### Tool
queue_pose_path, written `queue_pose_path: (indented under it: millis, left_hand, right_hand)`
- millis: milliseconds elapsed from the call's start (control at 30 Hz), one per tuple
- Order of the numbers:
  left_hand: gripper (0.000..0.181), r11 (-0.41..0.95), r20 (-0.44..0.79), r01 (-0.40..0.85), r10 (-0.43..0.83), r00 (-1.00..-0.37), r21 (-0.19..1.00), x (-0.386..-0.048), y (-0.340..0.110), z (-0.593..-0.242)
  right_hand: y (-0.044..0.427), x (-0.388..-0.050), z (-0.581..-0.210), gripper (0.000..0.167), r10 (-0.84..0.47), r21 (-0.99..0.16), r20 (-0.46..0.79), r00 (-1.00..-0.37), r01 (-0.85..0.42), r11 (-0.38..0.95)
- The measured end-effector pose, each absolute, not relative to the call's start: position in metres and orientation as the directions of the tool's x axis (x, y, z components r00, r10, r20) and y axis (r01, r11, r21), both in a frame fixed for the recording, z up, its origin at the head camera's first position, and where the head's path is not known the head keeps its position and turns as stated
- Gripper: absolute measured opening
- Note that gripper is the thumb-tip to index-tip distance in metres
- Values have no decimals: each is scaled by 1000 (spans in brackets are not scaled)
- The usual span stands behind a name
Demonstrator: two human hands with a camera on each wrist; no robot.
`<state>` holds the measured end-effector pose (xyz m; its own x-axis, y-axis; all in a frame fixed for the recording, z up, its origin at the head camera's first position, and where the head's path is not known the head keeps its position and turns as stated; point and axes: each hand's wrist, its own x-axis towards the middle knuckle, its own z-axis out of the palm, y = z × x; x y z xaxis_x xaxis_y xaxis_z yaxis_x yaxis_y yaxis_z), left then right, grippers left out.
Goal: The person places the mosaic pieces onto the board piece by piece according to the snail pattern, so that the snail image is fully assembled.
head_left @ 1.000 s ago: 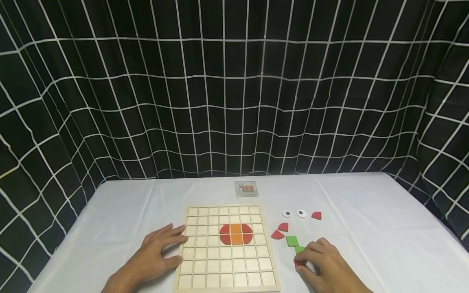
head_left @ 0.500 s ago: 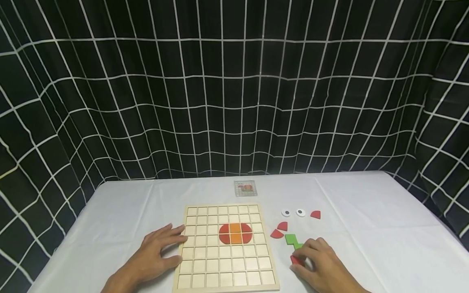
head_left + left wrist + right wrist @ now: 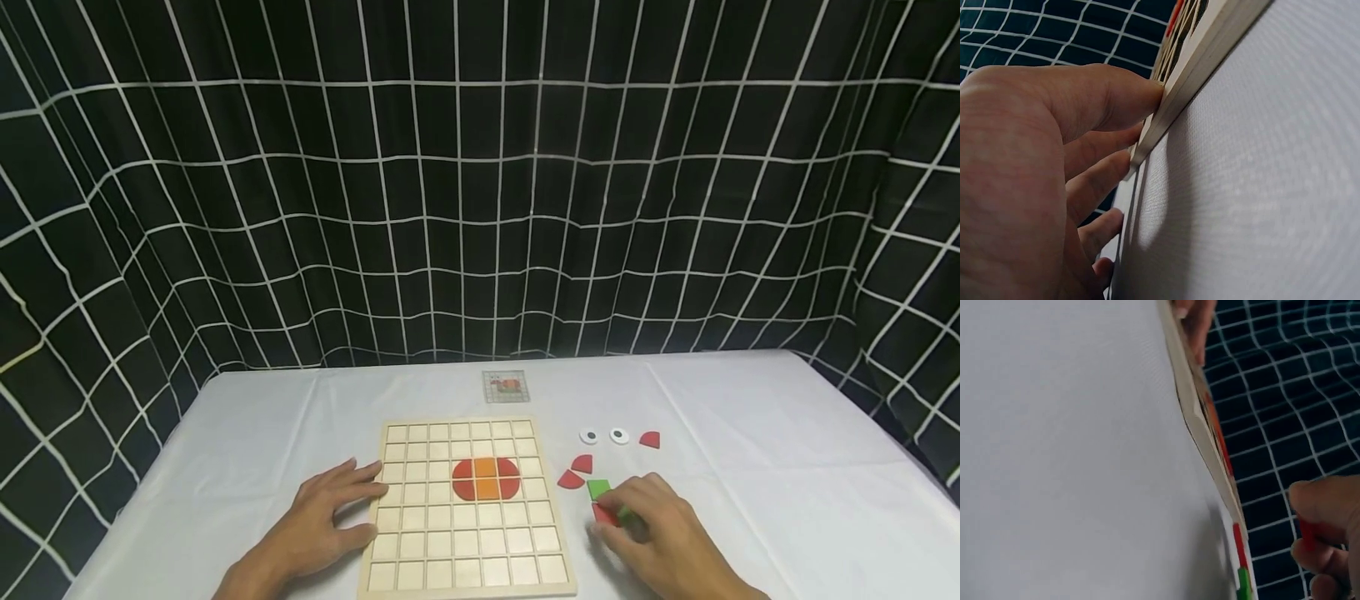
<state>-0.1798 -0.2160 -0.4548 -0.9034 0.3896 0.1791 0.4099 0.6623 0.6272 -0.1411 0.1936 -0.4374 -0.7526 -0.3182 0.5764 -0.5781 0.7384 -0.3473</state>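
A wooden grid board (image 3: 420, 546) lies on the table. Set in its cells are orange squares (image 3: 486, 488) flanked by rounded red pieces (image 3: 507, 478). My left hand (image 3: 315, 525) touches the board's left edge with thumb and fingers spread. To the right of the board, my right hand (image 3: 667, 533) pinches a red piece (image 3: 1307, 535) between thumb and fingers, raised off the cloth in the right wrist view. Beside and partly under that hand are green squares (image 3: 598, 489); one is mostly hidden. Two red quarter-circle pieces (image 3: 572, 479) lie near the board's right edge.
Two round white eye pieces (image 3: 618, 436) and another red quarter-circle (image 3: 650, 439) lie farther back on the right. A small clear card (image 3: 506, 387) with a coloured picture is behind the board. A black cloth with white grid lines (image 3: 480, 208) surrounds the table (image 3: 750, 450).
My right hand has lifted the red piece from the cloth and moved it slightly away from me, over the nearer green square. The left hand stays at the board's edge.
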Motion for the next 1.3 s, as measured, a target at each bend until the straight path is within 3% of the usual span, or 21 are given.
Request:
queue_pose_path:
  millis: [233, 533, 967, 1300]
  left_hand:
    - [40, 644, 176, 420, 409, -896, 639, -180, -214, -460]
    - [40, 648, 164, 418, 416, -895, 637, -179, -212, -461]
    - [40, 651, 175, 421, 409, -896, 631, -177, -217, -462]
    - [41, 659, 180, 424, 406, -896, 622, -179, -219, -455]
  right_hand:
    - [179, -147, -430, 27, -358, -345, 647, -674, -676, 651]
    - [154, -153, -427, 22, -364, -380, 642, -674, -693, 613]
    - [121, -163, -430, 19, -374, -411, 610, -699, -682, 605]
    - [112, -168, -442, 16, -359, -439, 528, -770, -610, 660]
